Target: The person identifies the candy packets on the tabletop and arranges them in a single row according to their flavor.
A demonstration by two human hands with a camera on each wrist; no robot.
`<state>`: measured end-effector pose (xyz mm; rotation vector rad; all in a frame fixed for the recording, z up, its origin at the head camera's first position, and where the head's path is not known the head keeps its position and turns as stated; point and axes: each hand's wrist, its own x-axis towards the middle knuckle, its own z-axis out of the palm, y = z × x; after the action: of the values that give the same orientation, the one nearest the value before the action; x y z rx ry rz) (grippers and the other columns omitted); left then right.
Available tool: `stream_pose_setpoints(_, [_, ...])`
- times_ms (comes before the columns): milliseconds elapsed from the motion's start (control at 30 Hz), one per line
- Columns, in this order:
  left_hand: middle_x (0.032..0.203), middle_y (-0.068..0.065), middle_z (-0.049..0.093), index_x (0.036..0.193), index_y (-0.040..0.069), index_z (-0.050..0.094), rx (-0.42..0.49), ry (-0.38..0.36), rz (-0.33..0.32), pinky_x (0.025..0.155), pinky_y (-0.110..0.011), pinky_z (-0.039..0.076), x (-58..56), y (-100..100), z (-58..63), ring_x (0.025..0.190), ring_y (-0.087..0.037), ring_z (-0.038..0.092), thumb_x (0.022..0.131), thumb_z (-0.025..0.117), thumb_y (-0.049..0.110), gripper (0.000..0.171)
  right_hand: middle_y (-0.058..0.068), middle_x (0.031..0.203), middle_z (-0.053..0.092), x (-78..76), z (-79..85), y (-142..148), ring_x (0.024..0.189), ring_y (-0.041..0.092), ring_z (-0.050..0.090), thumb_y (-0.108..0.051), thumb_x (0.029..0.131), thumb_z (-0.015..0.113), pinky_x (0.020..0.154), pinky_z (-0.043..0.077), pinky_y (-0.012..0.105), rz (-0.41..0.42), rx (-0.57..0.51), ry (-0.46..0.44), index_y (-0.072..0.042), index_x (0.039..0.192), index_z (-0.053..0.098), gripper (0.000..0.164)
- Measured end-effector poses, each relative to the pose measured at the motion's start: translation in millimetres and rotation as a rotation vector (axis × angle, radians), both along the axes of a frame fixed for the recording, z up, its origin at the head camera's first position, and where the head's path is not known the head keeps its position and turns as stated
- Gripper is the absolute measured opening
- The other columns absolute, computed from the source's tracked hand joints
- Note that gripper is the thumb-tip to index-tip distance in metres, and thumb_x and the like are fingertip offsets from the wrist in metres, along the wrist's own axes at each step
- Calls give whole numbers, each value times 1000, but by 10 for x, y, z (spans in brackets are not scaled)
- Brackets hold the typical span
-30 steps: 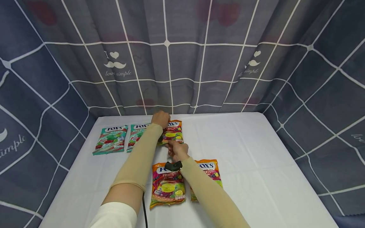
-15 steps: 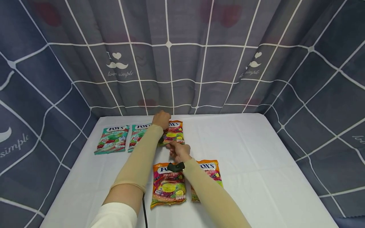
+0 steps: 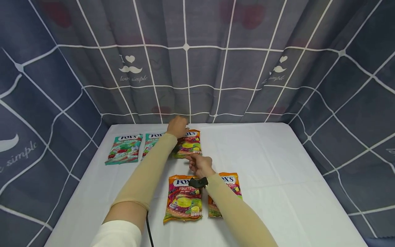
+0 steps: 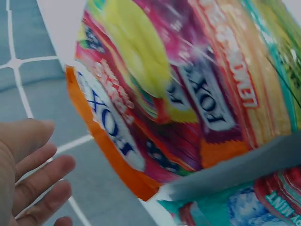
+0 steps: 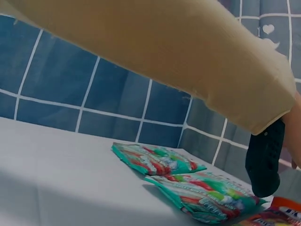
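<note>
An orange-and-purple Fox's Fruits candy bag (image 3: 190,145) lies at the back of the table, partly behind my left arm. My left hand (image 3: 177,127) is at its top edge. In the left wrist view that hand (image 4: 37,174) has loosely bent, spread fingers and a gap between it and the bag (image 4: 141,70). My right hand (image 3: 200,165) is at the bag's lower edge, index finger extended and the others bent; whether the fingertip touches is unclear. Left of the bag lie two green Mint Blossom bags, one whole in sight (image 3: 124,149), the other (image 3: 150,141) half covered by my arm.
Nearer the front lie two more Fruits bags, one (image 3: 184,202) below my right wrist and one (image 3: 231,183) partly under my right forearm. A white cloth covers the table (image 3: 265,192). A dark checked curtain (image 3: 203,68) encloses the back and sides. A black cable (image 3: 149,230) hangs by my left arm.
My left hand has risen slightly at the bag's top edge. The right hand has shifted a little to the right along the lower edge. The whole head view has drifted slightly.
</note>
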<state>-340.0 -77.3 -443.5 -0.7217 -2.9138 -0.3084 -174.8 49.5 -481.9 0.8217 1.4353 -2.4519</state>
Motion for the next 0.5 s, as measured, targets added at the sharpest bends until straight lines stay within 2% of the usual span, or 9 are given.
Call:
stream_pose_setpoints(100, [117,-16,78,123,1,80,39,-11,-18,90,-49,60,56,11,70,109,-35,70,104,78,21,28,17,97,82,28,53,39,55,7,57,-9,105,71,52,52,21,31,68,44,12,119,74,25])
stream_pose_setpoints(167, [117,-16,77,124,1,79,66,-19,-23,90,-48,59,105,11,133,108,-34,70,104,77,21,29,20,101,81,42,104,90,56,8,58,-11,105,70,52,53,22,84,136,101,12,123,73,29])
stream_pose_setpoints(300, [113,-15,76,124,1,78,141,-69,-14,87,-46,58,248,-24,255,102,-31,70,106,75,21,27,23,101,80,68,195,240,53,9,59,-18,107,71,50,52,24,242,318,252,11,127,73,35])
stream_pose_setpoints(367, [110,-15,75,124,1,78,170,-99,2,85,-45,59,339,-55,309,97,-29,71,107,73,21,26,22,98,80,92,231,323,52,12,60,-24,108,73,49,53,27,327,450,328,8,124,76,36])
stream_pose_setpoints(500, [105,-13,75,123,2,77,204,-175,35,80,-44,58,548,-137,386,88,-27,71,109,71,24,27,22,93,80,179,280,476,57,35,68,-30,106,77,51,57,40,471,696,447,0,114,81,32])
